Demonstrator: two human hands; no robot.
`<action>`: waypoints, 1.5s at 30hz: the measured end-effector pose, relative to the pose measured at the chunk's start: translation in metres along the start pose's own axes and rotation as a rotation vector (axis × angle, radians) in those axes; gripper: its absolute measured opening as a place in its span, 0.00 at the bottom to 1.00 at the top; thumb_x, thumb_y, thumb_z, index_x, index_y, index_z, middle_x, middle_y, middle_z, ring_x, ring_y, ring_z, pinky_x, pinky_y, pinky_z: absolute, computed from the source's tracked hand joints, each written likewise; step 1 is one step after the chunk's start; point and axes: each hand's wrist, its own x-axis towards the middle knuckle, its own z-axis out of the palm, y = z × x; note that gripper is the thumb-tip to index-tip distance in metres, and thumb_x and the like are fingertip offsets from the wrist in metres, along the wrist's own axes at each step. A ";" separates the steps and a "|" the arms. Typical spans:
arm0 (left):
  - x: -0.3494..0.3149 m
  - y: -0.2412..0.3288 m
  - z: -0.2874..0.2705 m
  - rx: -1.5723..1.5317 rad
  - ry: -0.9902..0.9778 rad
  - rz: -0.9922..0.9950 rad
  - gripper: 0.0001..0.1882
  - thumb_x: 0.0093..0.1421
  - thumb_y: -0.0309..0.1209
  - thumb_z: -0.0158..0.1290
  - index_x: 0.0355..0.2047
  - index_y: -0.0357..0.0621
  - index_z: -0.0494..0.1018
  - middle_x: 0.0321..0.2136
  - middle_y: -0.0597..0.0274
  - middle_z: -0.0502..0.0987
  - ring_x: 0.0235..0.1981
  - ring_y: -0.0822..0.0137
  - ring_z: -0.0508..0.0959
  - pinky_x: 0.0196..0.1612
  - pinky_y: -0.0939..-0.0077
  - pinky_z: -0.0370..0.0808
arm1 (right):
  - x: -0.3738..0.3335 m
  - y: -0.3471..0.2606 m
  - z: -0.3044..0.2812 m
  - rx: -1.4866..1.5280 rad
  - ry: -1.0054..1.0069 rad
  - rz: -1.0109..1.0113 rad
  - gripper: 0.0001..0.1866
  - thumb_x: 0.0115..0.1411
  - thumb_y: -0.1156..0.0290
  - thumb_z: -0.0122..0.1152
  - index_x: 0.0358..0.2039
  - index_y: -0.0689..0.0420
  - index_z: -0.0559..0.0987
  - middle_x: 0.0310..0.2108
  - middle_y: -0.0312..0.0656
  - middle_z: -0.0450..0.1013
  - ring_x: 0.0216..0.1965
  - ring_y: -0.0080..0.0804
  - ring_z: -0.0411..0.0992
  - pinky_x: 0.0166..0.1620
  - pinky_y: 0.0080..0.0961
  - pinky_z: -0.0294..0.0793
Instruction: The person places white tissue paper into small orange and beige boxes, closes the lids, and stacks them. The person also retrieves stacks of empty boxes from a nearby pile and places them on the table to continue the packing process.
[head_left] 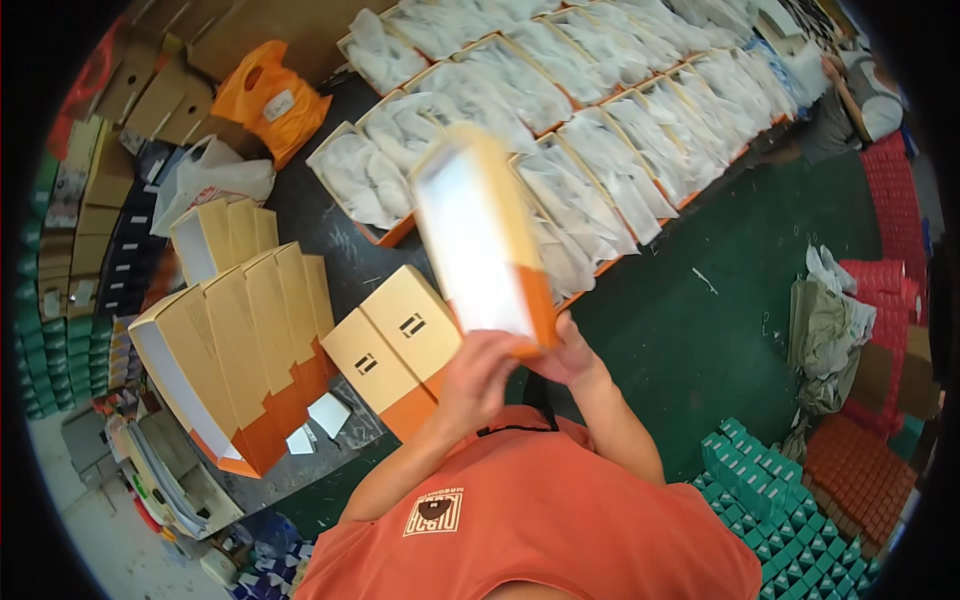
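A tan-and-orange cardboard box lid with a white inside is held up in front of me, blurred by motion. My left hand grips its lower left corner, and my right hand holds the lower right corner. Just left of my left hand, two tan-and-orange boxes with black marks lie side by side on the dark table. Further left leans a nested stack of similar lids, white on the inside. Beyond the held lid, several open boxes in rows contain items wrapped in white tissue.
An orange plastic bag and a white bag sit at the back left. Teal boxes are piled on the green floor at the lower right. Another person is at the far right end of the rows.
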 end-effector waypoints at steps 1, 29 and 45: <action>0.006 0.001 0.016 0.007 -0.102 0.074 0.20 0.60 0.16 0.60 0.53 0.41 0.80 0.44 0.53 0.80 0.46 0.51 0.81 0.49 0.64 0.78 | -0.026 -0.002 -0.018 0.029 0.039 -0.080 0.46 0.65 0.42 0.66 0.73 0.57 0.63 0.66 0.46 0.70 0.66 0.41 0.70 0.66 0.41 0.71; 0.144 -0.242 -0.007 0.036 -0.217 -0.818 0.28 0.70 0.52 0.57 0.48 0.35 0.84 0.36 0.60 0.86 0.38 0.71 0.81 0.46 0.72 0.77 | -0.013 -0.039 -0.062 -2.322 0.598 0.182 0.65 0.42 0.44 0.81 0.79 0.27 0.54 0.72 0.64 0.48 0.67 0.69 0.53 0.65 0.68 0.51; 0.116 -0.167 0.161 -0.202 0.038 -0.888 0.33 0.67 0.32 0.54 0.69 0.31 0.59 0.57 0.36 0.77 0.59 0.44 0.80 0.64 0.49 0.74 | -0.102 -0.123 -0.082 -2.080 0.908 -0.256 0.66 0.41 0.49 0.83 0.77 0.52 0.55 0.71 0.66 0.51 0.68 0.67 0.55 0.68 0.60 0.59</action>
